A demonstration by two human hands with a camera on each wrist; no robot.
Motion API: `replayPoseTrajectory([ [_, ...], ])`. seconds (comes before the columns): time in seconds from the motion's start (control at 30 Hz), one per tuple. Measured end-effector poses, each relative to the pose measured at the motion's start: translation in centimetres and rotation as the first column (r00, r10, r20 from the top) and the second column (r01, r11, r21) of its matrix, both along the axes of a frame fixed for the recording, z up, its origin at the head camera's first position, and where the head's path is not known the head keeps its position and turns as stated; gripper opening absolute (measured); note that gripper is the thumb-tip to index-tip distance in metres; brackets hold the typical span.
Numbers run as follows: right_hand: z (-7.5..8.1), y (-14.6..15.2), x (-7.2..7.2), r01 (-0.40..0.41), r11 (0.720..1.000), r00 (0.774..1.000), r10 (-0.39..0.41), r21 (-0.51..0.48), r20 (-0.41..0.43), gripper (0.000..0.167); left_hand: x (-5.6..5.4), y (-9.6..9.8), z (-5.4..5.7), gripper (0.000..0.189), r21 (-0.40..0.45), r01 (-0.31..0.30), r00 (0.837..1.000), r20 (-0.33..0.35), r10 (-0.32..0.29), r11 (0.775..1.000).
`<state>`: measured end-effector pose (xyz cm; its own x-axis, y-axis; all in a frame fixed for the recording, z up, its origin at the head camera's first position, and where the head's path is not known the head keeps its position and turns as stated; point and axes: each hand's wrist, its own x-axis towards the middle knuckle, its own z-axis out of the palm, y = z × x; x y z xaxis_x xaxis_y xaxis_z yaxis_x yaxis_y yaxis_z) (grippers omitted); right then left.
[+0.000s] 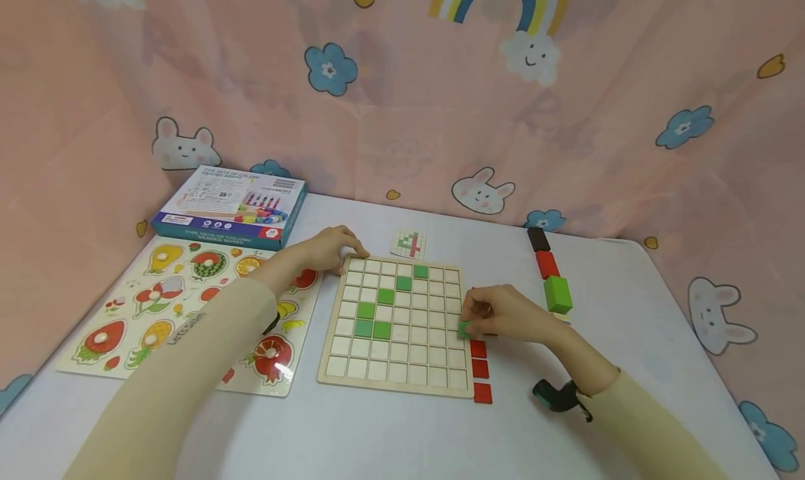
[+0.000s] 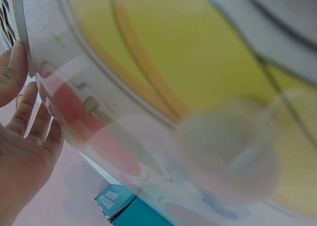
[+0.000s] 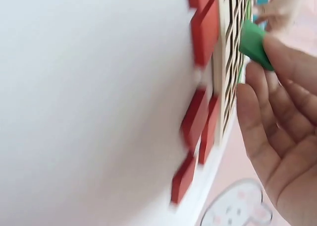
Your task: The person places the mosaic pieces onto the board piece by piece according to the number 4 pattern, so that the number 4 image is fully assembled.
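Observation:
A wooden grid board (image 1: 396,389) lies on the table with several green tiles (image 1: 386,296) in a rough diagonal among its pale squares. My left hand (image 1: 328,248) holds the board's far left corner, thumb at the side and fingertips at the far edge. Between thumb and fingertips, my right hand (image 1: 506,312) pinches a green square tile (image 3: 253,43) over the board's right edge. Close to that hand, red tiles (image 1: 480,369) lie in a column along the board. Behind the board is a small pattern card (image 1: 409,244) with green and red squares.
A fruit puzzle board (image 1: 207,312) lies at the left under my left forearm, with a printed box (image 1: 233,204) behind it. To the right stand a black block (image 1: 538,240), a red block (image 1: 547,264) and a green block (image 1: 558,295). A pink patterned cloth hangs behind.

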<state>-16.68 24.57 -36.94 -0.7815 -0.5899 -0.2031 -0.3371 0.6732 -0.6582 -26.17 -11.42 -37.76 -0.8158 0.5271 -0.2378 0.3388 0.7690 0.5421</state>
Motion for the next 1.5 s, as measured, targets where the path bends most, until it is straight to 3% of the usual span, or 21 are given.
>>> replayPoseTrajectory([
  [0.23, 0.1, -4.6, -0.8, 0.027, 0.998, 0.997, -0.03, -0.052, -0.065, 0.014, -0.3, 0.3, 0.2, 0.053, -0.007, 0.002, 1.0, -0.009, -0.002, 1.0],
  [0.4, 0.2, -7.3, -0.9, 0.019, 0.997, 0.998, -0.024, -0.078, -0.065, 0.012, -0.5, 0.4, 0.4, 0.053, -0.015, -0.008, 1.0, -0.004, 0.008, 1.0],
  [0.6, -0.5, -9.0, -1.1, 0.01, 0.998, 0.999, -0.013, -0.056, -0.047, 0.009, -0.8, 0.4, 0.1, 0.053, -0.024, 0.034, 0.998, -0.057, -0.036, 0.999],
  [0.83, -0.8, -10.0, -0.8, -0.047, 0.998, 0.998, 0.046, -0.031, -0.032, 0.008, -0.6, 0.5, 0.3, 0.053, -0.016, 0.027, 0.998, -0.051, -0.027, 1.0],
  [1.27, -0.5, -10.4, -0.3, -0.064, 0.997, 0.995, 0.067, 0.037, -0.078, 0.006, -0.3, 0.4, 0.2, 0.05, -0.032, 0.032, 0.998, -0.057, -0.034, 0.999],
  [1.5, 0.5, -8.9, -0.9, 0.016, 0.997, 0.992, -0.008, 0.071, -0.123, 0.005, -0.2, 0.2, 0.3, 0.05, -0.025, 0.042, 0.998, -0.055, -0.044, 0.999],
])
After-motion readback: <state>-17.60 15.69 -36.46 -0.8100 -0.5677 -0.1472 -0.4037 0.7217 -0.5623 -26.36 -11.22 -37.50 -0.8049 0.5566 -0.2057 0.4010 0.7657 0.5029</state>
